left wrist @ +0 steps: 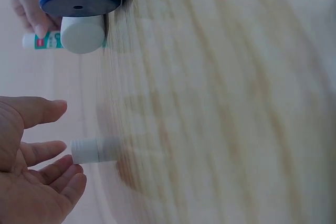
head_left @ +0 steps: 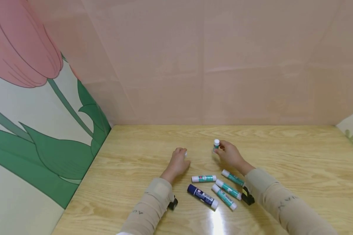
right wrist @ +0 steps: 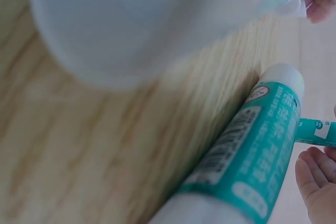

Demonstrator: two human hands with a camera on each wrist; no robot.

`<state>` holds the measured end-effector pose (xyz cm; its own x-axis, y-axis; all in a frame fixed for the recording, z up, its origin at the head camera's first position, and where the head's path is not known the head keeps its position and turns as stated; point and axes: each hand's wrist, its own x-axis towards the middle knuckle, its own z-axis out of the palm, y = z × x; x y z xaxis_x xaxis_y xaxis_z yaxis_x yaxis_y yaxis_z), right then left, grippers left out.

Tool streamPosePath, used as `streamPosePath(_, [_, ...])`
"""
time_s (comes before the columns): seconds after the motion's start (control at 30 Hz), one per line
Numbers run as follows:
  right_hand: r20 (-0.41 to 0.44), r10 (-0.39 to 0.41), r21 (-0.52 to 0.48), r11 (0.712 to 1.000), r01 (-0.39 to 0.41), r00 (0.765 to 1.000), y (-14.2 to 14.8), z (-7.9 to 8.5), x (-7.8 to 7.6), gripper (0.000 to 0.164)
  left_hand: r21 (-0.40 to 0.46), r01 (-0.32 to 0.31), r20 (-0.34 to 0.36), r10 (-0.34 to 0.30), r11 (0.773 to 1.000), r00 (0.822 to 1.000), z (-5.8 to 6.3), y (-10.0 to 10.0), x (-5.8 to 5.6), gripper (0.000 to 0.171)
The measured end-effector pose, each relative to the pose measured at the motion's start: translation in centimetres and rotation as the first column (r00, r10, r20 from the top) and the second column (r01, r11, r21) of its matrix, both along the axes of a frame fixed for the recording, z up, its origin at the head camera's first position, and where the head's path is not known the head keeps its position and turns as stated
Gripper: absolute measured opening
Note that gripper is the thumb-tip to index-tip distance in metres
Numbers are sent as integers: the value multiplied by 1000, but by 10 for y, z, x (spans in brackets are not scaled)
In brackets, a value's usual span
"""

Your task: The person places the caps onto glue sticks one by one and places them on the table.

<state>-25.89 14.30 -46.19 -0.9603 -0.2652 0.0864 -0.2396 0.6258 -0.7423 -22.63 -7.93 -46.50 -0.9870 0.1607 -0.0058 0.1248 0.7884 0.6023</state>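
My left hand (head_left: pixel 177 162) is reaching low over the table, fingers slightly bent and thumb spread away. Just past its fingertips a small white cylinder (left wrist: pixel 86 151) stands on the wood; only a white bit of it shows in the head view. My right hand (head_left: pixel 231 155) pinches a teal-labelled glue stick (head_left: pixel 216 146) upright, white cap on top. Closer to me lie several teal glue sticks, one crosswise (head_left: pixel 204 179) and others slanting (head_left: pixel 224 197) by the right sleeve. Among them is a larger dark blue glue stick (head_left: pixel 202 196) with a white end.
The wood-grain table (head_left: pixel 135 143) runs back to a pinkish cloth wall (head_left: pixel 203 65). On the left is a panel with a printed tulip (head_left: pixel 23 42). Dark wrist cameras hang under both sleeves, the right one (head_left: pixel 247 196) close beside the lying glue sticks.
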Motion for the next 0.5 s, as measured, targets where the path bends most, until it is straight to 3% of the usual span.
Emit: streamPosePath(0.5, [5,-9,0,1000,9,1000,-1,0,-1,29,-30,10,17,-10,1000,1000,4,1,1,42])
